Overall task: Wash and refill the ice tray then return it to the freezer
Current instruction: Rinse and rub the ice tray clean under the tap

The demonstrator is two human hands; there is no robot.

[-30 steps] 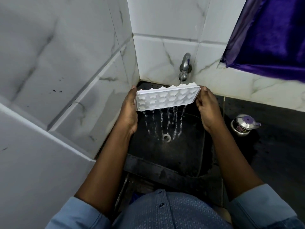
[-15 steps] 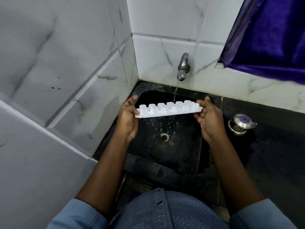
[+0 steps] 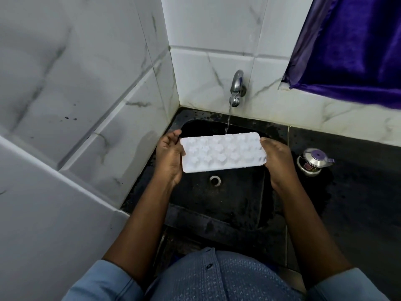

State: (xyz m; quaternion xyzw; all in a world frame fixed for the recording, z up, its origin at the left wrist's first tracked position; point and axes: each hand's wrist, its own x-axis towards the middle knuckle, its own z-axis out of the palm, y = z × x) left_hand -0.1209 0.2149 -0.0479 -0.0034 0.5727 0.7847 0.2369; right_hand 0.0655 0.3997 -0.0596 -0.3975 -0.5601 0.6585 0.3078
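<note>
Head view q from me: where's the ice tray (image 3: 223,151) at, and are both hands actually on it?

Reply: mid-frame, held over the black sink (image 3: 217,209), drain (image 3: 215,180) showing just below it. Left hand (image 3: 170,158) grips the left end, fingers (image 3: 173,135) curled round the edge. Right hand (image 3: 278,161) grips the right end the same way. Thin water stream from the tap (image 3: 237,88) meets the tray's far edge. Little steel pot (image 3: 314,161) sits on the dark table (image 3: 358,192) at right.

We record a small steel pot (image 3: 314,162) with a purple-knobbed lid, standing on the black counter (image 3: 358,209). A purple curtain (image 3: 351,44) hangs at upper right. The white marble-look wall tiles (image 3: 86,88) show dark specks on the left wall.
</note>
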